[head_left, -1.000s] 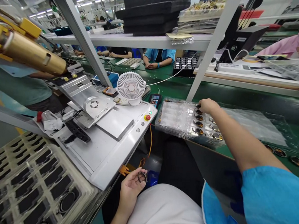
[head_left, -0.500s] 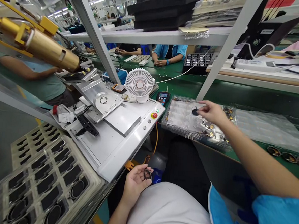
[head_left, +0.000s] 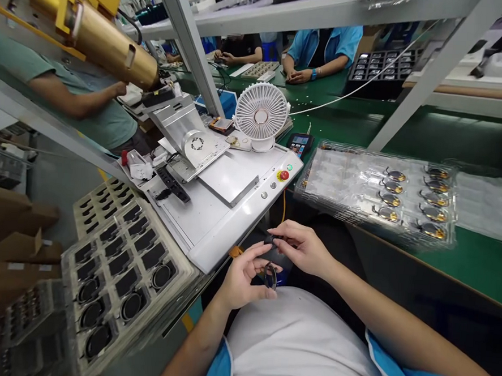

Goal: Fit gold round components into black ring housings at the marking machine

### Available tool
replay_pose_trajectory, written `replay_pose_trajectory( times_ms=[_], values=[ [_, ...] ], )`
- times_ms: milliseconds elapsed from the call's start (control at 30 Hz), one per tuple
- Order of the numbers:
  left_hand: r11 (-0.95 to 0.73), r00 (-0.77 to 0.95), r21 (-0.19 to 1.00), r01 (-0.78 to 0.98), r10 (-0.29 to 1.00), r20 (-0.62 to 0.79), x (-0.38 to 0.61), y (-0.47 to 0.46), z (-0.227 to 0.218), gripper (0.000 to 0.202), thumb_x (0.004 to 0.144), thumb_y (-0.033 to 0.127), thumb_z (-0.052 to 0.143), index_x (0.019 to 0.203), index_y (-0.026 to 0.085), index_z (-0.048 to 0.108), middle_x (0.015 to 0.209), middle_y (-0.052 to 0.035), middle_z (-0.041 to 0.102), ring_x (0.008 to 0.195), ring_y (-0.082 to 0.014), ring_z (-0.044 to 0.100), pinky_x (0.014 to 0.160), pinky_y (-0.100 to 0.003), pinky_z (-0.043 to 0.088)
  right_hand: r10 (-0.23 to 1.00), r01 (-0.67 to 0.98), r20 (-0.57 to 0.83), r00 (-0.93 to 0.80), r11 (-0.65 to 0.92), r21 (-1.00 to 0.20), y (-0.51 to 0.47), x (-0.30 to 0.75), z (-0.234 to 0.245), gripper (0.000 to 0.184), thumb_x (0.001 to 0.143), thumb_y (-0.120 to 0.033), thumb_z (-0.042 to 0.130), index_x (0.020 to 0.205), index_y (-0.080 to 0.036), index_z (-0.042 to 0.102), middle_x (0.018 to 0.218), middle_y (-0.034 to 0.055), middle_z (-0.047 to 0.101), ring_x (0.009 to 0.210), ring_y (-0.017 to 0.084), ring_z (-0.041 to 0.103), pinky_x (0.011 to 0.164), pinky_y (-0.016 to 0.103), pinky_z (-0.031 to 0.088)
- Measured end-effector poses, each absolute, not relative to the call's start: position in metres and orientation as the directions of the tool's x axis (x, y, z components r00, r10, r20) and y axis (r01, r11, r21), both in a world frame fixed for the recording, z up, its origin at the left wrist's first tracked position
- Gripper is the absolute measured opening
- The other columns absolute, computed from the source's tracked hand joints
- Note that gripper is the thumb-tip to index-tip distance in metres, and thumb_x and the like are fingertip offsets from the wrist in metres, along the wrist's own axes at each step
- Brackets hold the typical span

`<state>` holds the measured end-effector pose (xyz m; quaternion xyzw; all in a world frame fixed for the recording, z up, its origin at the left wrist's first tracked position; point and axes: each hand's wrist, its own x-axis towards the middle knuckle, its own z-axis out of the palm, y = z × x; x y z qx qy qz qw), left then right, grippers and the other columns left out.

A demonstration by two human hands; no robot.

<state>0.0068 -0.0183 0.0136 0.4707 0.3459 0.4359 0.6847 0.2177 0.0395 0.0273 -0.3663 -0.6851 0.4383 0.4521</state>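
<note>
Before my lap, my left hand [head_left: 243, 275] holds a thin dark metal ring [head_left: 274, 280], which looks like a round watch frame, upright between thumb and fingers. Close beside it, my right hand [head_left: 307, 249] pinches a small dark round disc [head_left: 274, 240], mostly covered by the fingertips. The fingertips of both hands nearly meet at the disc. To the right lies a stack of clear plastic trays [head_left: 338, 187] holding round parts with short tails [head_left: 390, 199].
A white machine bed [head_left: 180, 229] with a red stop button [head_left: 283, 175] stands ahead-left, carrying a white fan [head_left: 261, 115]. A brass cylinder [head_left: 110, 46] hangs above. Lower left, a stacked tray [head_left: 151, 295] holds black round parts. Co-workers [head_left: 323, 50] sit across the green bench.
My right hand has come from above the clear trays down to my left hand, bringing the dark disc. My left hand has risen slightly with the ring. The view has shifted left and downward.
</note>
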Motion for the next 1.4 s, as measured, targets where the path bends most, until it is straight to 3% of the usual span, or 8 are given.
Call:
replay_pose_trajectory(
  times_ms=[167,367,533,733,900,1167,1300,1400],
  values=[
    [0.241,0.371,0.902,-0.358,0.923,-0.099,0.005,-0.03,0.009,0.099,0.053,0.041,0.102,0.142,0.026,0.061,0.142,-0.0181,0.061,0.101,-0.0305,0.077,0.09,-0.041,0.061,0.821,0.153,0.429,-0.377,0.512,-0.845,0.041,0.218,0.025,0.022,0.097,-0.021,0.059,0.1,-0.026,0.08,0.101,0.0085,0.071,0.084,0.019,0.07,0.068,0.031,0.059],
    [0.245,0.365,0.918,-0.313,0.923,-0.122,0.003,-0.037,0.004,0.103,0.054,0.036,0.102,0.145,0.021,0.057,0.122,-0.0186,0.073,0.108,-0.0362,0.075,0.091,-0.044,0.061,0.862,0.103,0.2,-0.466,0.277,-0.955,0.041,0.214,0.024,0.033,0.092,-0.02,0.065,0.124,-0.021,0.073,0.1,0.0072,0.067,0.076,0.016,0.067,0.064,0.028,0.06],
    [0.203,0.386,0.918,-0.34,0.92,-0.061,-0.001,-0.037,0.002,0.098,0.057,0.03,0.101,0.144,0.022,0.057,0.119,-0.0172,0.075,0.108,-0.0355,0.076,0.09,-0.042,0.061,0.84,0.007,0.192,-0.507,0.226,-0.974,0.038,0.211,0.021,0.026,0.097,-0.022,0.061,0.119,-0.022,0.075,0.107,0.0084,0.064,0.081,0.016,0.07,0.068,0.03,0.063],
    [0.21,0.308,0.874,-0.439,0.949,-0.074,-0.001,-0.036,0.002,0.098,0.054,0.037,0.102,0.142,0.028,0.06,0.146,-0.0175,0.061,0.096,-0.0271,0.079,0.081,-0.032,0.062,0.85,0.046,0.273,-0.451,0.328,-0.944,0.032,0.206,0.021,0.012,0.095,-0.019,0.063,0.088,-0.019,0.073,0.101,0.0071,0.064,0.069,0.011,0.065,0.061,0.025,0.056],
    [0.234,0.231,0.857,-0.459,0.963,-0.139,-0.004,-0.032,-0.002,0.094,0.056,0.043,0.101,0.138,0.016,0.064,0.105,-0.0134,0.079,0.098,-0.0283,0.077,0.086,-0.033,0.058,0.8,0.135,0.323,-0.506,0.444,-0.886,0.061,0.203,0.035,0.013,0.093,-0.022,0.065,0.081,-0.019,0.064,0.107,0.0103,0.068,0.08,0.016,0.066,0.065,0.027,0.054],
    [0.165,0.184,0.897,-0.409,0.978,-0.096,-0.003,-0.035,0.005,0.092,0.056,0.046,0.1,0.138,0.022,0.066,0.122,-0.0153,0.076,0.101,-0.0285,0.077,0.083,-0.03,0.056,0.975,0.176,-0.147,-0.166,-0.118,-0.977,0.184,0.167,0.076,0.021,0.096,-0.015,0.063,0.086,-0.023,0.047,0.055,-0.0056,0.063,0.038,0.011,0.051,0.041,0.019,0.041],
    [0.11,0.19,0.914,-0.391,0.981,-0.037,-0.007,-0.046,0.002,0.093,0.061,0.044,0.098,0.144,0.022,0.061,0.116,-0.0158,0.077,0.1,-0.028,0.077,0.081,-0.029,0.058,0.971,0.189,-0.228,-0.067,-0.212,-0.959,0.204,0.158,0.078,0.028,0.091,-0.018,0.074,0.088,-0.022,0.046,0.05,-0.0065,0.058,0.035,0.011,0.048,0.038,0.02,0.04],
    [0.029,0.157,0.949,-0.315,0.987,0.022,-0.013,-0.057,-0.003,0.098,0.064,0.041,0.097,0.15,0.024,0.054,0.138,-0.0207,0.067,0.103,-0.03,0.077,0.08,-0.031,0.061,0.983,0.199,-0.186,0.009,-0.184,-0.962,0.184,0.165,0.065,0.033,0.088,-0.027,0.08,0.095,-0.022,0.048,0.053,-0.0073,0.057,0.038,0.011,0.048,0.039,0.02,0.038]
  ],
)
